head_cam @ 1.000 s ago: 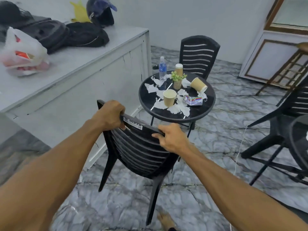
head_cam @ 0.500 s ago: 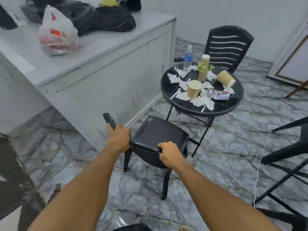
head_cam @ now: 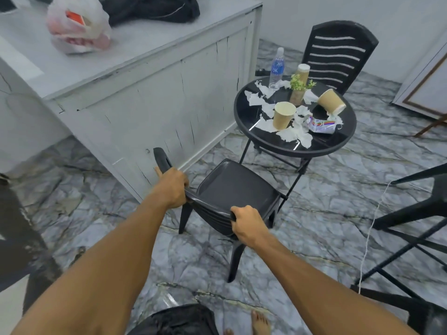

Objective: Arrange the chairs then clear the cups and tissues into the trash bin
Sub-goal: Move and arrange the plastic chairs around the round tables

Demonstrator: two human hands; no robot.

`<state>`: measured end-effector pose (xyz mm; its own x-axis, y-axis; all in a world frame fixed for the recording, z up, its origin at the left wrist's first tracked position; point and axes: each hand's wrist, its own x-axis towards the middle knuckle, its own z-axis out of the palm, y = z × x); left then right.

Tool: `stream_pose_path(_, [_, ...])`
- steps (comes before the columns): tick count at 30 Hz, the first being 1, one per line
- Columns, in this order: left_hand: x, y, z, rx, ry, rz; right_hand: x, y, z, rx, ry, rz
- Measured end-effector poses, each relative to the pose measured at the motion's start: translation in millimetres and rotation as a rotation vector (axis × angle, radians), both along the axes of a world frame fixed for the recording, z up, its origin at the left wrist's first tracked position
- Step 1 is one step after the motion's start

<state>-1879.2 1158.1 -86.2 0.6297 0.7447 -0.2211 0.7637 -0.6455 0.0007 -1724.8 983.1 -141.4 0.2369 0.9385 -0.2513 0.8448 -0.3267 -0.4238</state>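
Note:
A black plastic chair (head_cam: pixel 232 187) stands in front of me, its seat facing the round black table (head_cam: pixel 244 117). My left hand (head_cam: pixel 173 188) grips the top rail of its backrest on the left, my right hand (head_cam: pixel 246 223) grips the same rail on the right. On the table stand an upright paper cup (head_cam: pixel 283 116), a tipped paper cup (head_cam: pixel 331 101) and several crumpled white tissues (head_cam: pixel 294 135). A second black chair (head_cam: pixel 336 53) stands behind the table.
A water bottle (head_cam: pixel 276 68), a small potted plant (head_cam: pixel 298 91) and a tissue packet (head_cam: pixel 320 125) share the table. A white counter (head_cam: pixel 150 97) with bags runs along the left. Another black chair (head_cam: pixel 416 209) and a white cord (head_cam: pixel 370 228) are at right.
The chair has tipped from leaning back toward me to standing lower near the table, with its seat now visible. Both hands kept their grip on the backrest.

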Motion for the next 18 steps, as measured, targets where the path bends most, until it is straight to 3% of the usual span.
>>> stream_pose_path(6, [8.4,-17.1,0.6,0.068,0.035,0.082,21.7,9.9,8.1,-0.035,0.009,0.140])
stream_pose_path(18, [-7.8,-40.1,-19.6,0.112,0.000,0.049,21.2,-14.3,-6.2,-0.012,0.006,0.210])
